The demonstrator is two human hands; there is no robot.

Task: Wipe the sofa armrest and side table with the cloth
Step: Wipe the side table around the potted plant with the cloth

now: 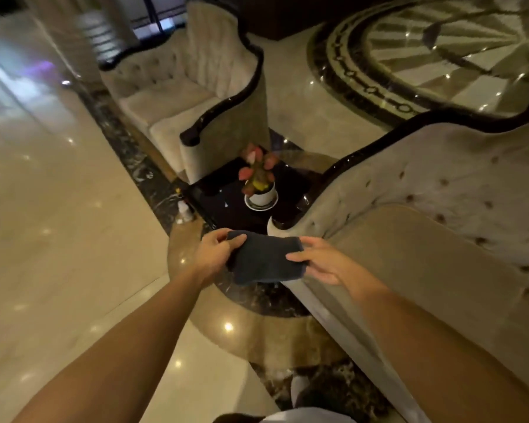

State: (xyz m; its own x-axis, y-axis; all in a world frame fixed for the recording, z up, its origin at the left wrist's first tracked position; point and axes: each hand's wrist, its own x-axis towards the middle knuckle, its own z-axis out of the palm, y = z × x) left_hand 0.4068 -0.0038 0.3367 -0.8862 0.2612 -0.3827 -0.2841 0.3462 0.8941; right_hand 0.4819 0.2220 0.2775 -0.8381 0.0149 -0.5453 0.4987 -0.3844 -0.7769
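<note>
A folded dark grey cloth (pixel 264 259) is held between both hands just in front of the near sofa's armrest (pixel 339 169), a glossy dark wooden rail on beige tufted upholstery. My left hand (pixel 217 253) grips the cloth's left edge. My right hand (pixel 316 261) pinches its right edge. Beyond the cloth stands the dark glossy side table (pixel 223 206), set between two sofas.
A potted plant with pink leaves (pixel 260 181) in a white pot on a saucer stands on the side table. A small white bottle (pixel 184 210) sits on the floor at the table's left. A second beige sofa (pixel 177 99) lies beyond. Polished marble floor spreads to the left.
</note>
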